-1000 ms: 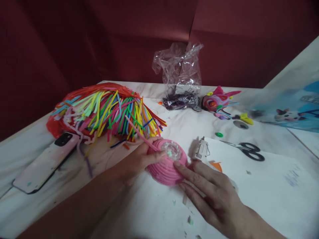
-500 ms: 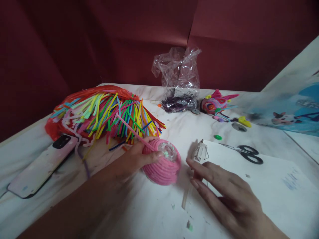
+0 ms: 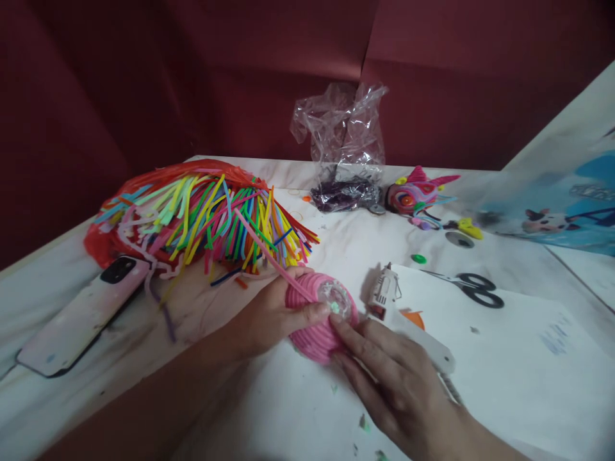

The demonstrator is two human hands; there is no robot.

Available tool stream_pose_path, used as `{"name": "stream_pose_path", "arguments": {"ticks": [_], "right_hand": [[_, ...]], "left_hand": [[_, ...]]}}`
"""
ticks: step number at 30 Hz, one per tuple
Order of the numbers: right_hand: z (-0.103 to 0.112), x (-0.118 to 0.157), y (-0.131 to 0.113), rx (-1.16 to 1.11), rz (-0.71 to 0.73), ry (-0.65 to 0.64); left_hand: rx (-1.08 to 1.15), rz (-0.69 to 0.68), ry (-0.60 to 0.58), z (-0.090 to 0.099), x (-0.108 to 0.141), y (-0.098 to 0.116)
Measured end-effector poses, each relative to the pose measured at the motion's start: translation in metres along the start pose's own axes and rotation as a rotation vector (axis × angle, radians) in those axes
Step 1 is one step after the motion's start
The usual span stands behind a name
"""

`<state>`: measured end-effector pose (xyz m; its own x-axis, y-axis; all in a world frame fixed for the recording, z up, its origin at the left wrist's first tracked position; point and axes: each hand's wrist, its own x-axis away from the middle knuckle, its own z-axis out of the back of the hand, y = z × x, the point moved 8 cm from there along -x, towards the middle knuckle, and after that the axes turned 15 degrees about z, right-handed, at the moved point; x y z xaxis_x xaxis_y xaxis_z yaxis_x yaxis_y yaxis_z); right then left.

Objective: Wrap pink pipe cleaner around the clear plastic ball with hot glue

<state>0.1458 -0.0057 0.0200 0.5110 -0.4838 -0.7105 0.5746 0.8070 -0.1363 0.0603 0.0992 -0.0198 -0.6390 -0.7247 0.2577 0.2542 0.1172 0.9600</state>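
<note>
A ball wound in pink pipe cleaner (image 3: 312, 342) is between my hands, its clear, uncovered top facing up with a pale green bit on it. My left hand (image 3: 273, 314) grips its left side, thumb near the rim of the clear part. One loose pink pipe cleaner (image 3: 266, 253) sticks out from the ball toward the upper left. At the ball's right side, the fingers of my right hand (image 3: 389, 365) press against the wound rows. Just beyond that hand a white hot glue gun (image 3: 384, 291) lies on the table, partly hidden by it.
Many coloured pipe cleaners (image 3: 230, 224) spill from a red bag at left, behind a phone (image 3: 81, 320). Black scissors (image 3: 475, 289) and white paper (image 3: 523, 346) lie at right. Farther back are a clear plastic bag (image 3: 348, 141), a decorated pink figure (image 3: 416, 192) and a green button (image 3: 419, 258).
My right hand has moved left from beside the glue gun onto the ball. The glue gun now lies apart from the fingers. The ball has shifted slightly right with my left hand.
</note>
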Motion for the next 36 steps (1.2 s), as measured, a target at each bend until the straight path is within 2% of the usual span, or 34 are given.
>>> {"name": "stream_pose_path", "arguments": {"ticks": [4, 12, 16, 20, 24, 26, 28, 32, 36], "right_hand": [[-0.004, 0.002, 0.0, -0.008, 0.02, -0.032], [-0.004, 0.003, -0.003, 0.081, 0.045, -0.055], [-0.006, 0.002, -0.006, 0.073, 0.034, -0.068], [-0.005, 0.0, -0.008, 0.017, 0.074, -0.09], [0.02, 0.004, 0.016, 0.05, 0.02, -0.077], [0.034, 0.013, 0.035, 0.2, -0.051, -0.126], [0.039, 0.025, 0.053, 0.363, -0.11, -0.251], [0.027, 0.053, 0.069, 0.467, -0.14, -0.42], [0.01, 0.077, 0.082, 0.412, -0.205, -0.49]], "left_hand": [[-0.086, -0.044, 0.059, 0.004, 0.0, 0.002], [-0.19, -0.029, 0.055, 0.002, 0.001, -0.002], [-0.122, 0.021, 0.024, -0.001, 0.002, -0.003], [-0.074, 0.053, 0.041, 0.003, 0.0, 0.0], [-0.066, 0.072, 0.026, 0.01, 0.0, 0.003], [-0.099, 0.085, 0.042, 0.016, 0.0, 0.004], [-0.134, 0.111, 0.066, 0.022, 0.001, 0.002], [-0.153, 0.157, 0.075, 0.031, 0.0, -0.004], [-0.148, 0.156, 0.028, 0.032, -0.003, -0.007]]}}
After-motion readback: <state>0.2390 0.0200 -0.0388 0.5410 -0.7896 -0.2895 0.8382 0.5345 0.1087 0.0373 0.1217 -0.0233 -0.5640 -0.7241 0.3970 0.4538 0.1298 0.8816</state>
